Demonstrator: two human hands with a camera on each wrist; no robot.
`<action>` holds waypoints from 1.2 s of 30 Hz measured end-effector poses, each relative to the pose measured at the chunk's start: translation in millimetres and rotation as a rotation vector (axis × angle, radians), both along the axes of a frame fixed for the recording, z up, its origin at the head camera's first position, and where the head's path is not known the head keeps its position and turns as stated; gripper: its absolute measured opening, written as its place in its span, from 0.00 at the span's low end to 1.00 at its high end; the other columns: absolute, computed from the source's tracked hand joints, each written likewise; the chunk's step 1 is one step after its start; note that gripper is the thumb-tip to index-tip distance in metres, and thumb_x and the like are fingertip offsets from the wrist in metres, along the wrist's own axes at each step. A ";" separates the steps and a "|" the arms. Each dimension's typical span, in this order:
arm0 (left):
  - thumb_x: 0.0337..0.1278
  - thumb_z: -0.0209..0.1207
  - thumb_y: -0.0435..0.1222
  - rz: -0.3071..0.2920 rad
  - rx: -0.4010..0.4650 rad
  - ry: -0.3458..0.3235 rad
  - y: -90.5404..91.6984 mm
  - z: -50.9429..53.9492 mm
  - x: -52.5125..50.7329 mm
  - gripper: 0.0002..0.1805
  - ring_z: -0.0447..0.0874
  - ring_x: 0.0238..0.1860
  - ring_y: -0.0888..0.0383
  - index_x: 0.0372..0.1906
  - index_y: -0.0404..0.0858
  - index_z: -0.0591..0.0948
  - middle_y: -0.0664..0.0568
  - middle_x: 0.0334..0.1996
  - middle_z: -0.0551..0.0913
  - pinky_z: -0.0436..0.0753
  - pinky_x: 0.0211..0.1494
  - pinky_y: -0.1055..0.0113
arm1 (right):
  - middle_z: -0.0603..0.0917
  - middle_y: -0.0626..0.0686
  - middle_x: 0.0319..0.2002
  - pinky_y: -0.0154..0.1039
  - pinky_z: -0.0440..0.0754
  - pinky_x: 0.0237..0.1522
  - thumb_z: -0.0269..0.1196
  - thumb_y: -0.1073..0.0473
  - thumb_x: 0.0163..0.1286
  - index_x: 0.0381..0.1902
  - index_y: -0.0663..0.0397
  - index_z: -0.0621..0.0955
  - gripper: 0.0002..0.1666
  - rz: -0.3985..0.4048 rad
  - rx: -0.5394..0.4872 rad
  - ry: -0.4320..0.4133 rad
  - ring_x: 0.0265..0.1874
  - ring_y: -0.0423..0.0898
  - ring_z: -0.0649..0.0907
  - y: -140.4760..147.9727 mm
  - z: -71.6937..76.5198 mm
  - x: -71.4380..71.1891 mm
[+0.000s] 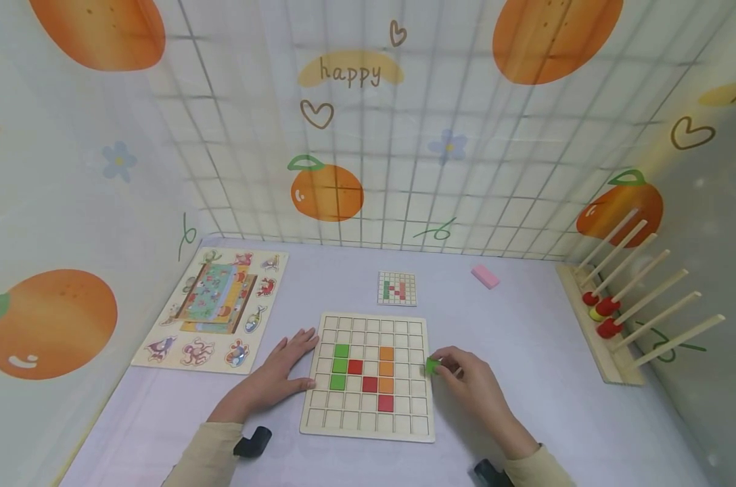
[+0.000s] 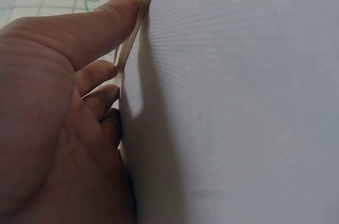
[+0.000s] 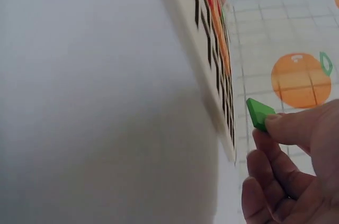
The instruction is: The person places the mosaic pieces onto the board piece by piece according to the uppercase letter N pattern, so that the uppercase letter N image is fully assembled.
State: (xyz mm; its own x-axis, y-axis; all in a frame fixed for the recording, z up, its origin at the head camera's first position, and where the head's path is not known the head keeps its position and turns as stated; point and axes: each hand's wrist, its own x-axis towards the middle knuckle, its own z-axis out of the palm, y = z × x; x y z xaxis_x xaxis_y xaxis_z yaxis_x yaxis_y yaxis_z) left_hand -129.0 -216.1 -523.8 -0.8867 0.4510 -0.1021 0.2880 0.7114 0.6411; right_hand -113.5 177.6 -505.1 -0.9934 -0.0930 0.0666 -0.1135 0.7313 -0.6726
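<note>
A square wooden grid board [image 1: 368, 419] lies flat on the table, with green tiles [image 1: 339, 366] in a left column, orange tiles [image 1: 386, 368] in a right column and red tiles [image 1: 370, 384] set diagonally. Against its left edge rests my left hand [image 1: 277, 372], fingers and thumb spread; the thumb [image 2: 100, 28] touches the board's side in the left wrist view. Between thumb and fingers my right hand [image 1: 471, 379] pinches a green tile [image 3: 259, 114], just off the board's right edge. Behind the board lies a small pattern card [image 1: 397, 289] showing a coloured grid.
A sea-animal puzzle board [image 1: 222, 311] lies at the left with stacked pieces on it. Toward the back right is a pink block [image 1: 485, 276]. A wooden peg rack [image 1: 611, 338] with red and yellow beads stands at the far right. Printed curtains enclose the table.
</note>
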 end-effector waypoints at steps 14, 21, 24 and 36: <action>0.63 0.67 0.49 -0.006 0.010 0.022 1.3 0.0 0.0 0.47 0.42 0.82 0.46 0.80 0.39 0.59 0.47 0.82 0.51 0.40 0.84 0.47 | 0.80 0.36 0.31 0.32 0.81 0.33 0.70 0.60 0.68 0.43 0.38 0.85 0.10 0.174 -0.029 0.021 0.31 0.37 0.77 -52.8 4.7 -1.7; 0.63 0.67 0.49 0.004 -0.001 0.007 1.2 -0.2 0.5 0.47 0.41 0.82 0.47 0.80 0.40 0.59 0.49 0.82 0.51 0.39 0.84 0.48 | 0.82 0.35 0.32 0.32 0.82 0.34 0.68 0.60 0.69 0.44 0.42 0.85 0.08 0.293 -0.036 0.055 0.32 0.35 0.77 -81.2 6.3 -0.8; 0.62 0.67 0.48 -0.003 0.000 0.013 0.9 -0.1 0.4 0.47 0.41 0.82 0.47 0.80 0.40 0.59 0.48 0.82 0.51 0.40 0.84 0.47 | 0.82 0.34 0.33 0.32 0.82 0.36 0.69 0.59 0.70 0.44 0.41 0.85 0.08 0.326 -0.043 0.047 0.33 0.35 0.77 -93.4 4.8 0.1; 0.63 0.67 0.48 -0.001 0.002 0.009 -0.1 -0.1 0.2 0.47 0.41 0.82 0.48 0.81 0.41 0.59 0.50 0.82 0.50 0.40 0.84 0.48 | 0.78 0.33 0.27 0.26 0.73 0.29 0.70 0.57 0.69 0.42 0.39 0.86 0.06 0.434 -0.004 0.084 0.28 0.33 0.73 -127.6 -2.0 8.5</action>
State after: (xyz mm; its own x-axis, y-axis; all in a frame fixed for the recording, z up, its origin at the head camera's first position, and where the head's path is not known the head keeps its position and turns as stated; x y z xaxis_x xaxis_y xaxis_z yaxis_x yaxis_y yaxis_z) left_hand -128.8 -216.2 -523.9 -0.8872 0.4518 -0.0938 0.2940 0.7102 0.6397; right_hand -105.0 50.0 -507.2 -0.8536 -0.5000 0.1464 -0.4637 0.6012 -0.6508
